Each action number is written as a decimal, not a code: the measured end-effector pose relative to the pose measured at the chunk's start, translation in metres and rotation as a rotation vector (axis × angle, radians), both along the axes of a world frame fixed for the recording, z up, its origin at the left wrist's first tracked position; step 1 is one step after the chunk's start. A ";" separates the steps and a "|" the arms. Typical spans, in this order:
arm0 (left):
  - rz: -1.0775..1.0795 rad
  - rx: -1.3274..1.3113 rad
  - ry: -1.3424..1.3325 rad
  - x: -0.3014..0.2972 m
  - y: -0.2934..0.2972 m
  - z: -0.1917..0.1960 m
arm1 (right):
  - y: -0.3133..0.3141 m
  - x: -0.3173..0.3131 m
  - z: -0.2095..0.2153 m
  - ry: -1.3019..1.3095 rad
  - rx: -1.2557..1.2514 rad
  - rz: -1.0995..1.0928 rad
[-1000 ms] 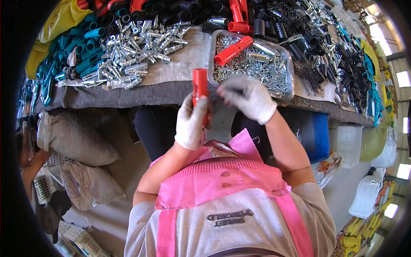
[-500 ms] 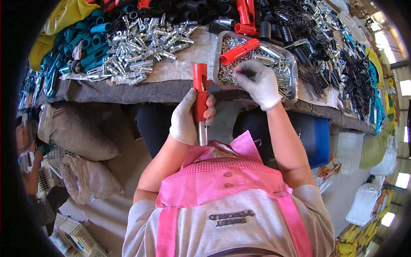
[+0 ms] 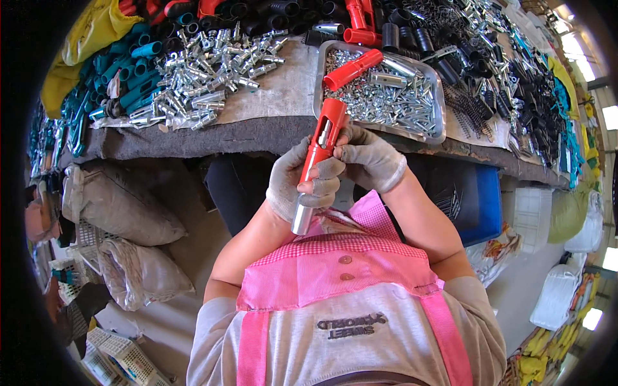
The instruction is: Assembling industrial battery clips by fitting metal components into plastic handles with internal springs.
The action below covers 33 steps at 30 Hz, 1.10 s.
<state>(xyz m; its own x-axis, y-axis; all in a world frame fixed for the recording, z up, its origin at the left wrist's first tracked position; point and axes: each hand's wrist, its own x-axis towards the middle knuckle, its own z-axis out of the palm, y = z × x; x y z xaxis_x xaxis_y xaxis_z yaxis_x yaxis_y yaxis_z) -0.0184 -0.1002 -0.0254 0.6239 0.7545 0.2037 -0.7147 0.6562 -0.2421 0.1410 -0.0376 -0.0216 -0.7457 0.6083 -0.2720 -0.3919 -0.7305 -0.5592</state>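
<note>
A person in a pink apron is sitting at a workbench (image 3: 257,132), holding a red tube (image 3: 320,145) just below the bench's near edge. The left hand (image 3: 301,183), in a grey glove, is gripping the tube with fingers clamped around its middle, where a silver metal end is sticking out beneath the fist. The right hand (image 3: 368,157), also gloved, is resting against the tube's upper part, its fingertips curled together and pinching at the open top. Just above the tube, on the bench, a metal tray (image 3: 439,109) is holding small silver parts and another red tube (image 3: 351,69). Left of the tray, a heap of silver fittings (image 3: 199,77) is lying on the bench.
</note>
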 end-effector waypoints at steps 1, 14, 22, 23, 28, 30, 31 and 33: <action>-0.010 0.002 0.001 0.001 0.000 0.001 | -0.002 0.001 -0.002 0.000 0.003 -0.007; 0.275 0.009 0.760 -0.003 -0.016 0.014 | -0.023 0.009 0.003 -0.342 0.405 0.048; 0.649 0.194 1.064 0.016 -0.007 0.029 | -0.046 0.006 -0.019 -0.475 0.969 0.217; 0.671 0.219 1.127 0.018 -0.008 0.033 | -0.050 0.006 -0.016 -0.493 0.985 0.164; 0.718 0.232 1.151 0.026 -0.006 0.036 | -0.058 0.005 0.006 -0.615 0.961 0.260; 0.799 0.218 1.214 0.027 -0.003 0.035 | -0.054 0.004 0.007 -0.601 0.810 0.279; 0.883 0.182 1.232 0.028 -0.002 0.033 | -0.052 0.003 0.010 -0.688 0.893 0.272; 0.936 0.177 1.200 0.024 0.001 0.034 | -0.058 -0.008 0.007 -1.001 1.212 0.006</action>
<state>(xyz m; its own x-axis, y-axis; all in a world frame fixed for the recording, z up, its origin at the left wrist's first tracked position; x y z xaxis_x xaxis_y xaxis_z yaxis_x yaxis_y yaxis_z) 0.0060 -0.0996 0.0087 -0.1900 0.9793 0.0692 -0.5863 -0.1697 0.7921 0.1328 -0.0961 -0.0143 -0.5718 0.8203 -0.0094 0.4835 0.3277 -0.8117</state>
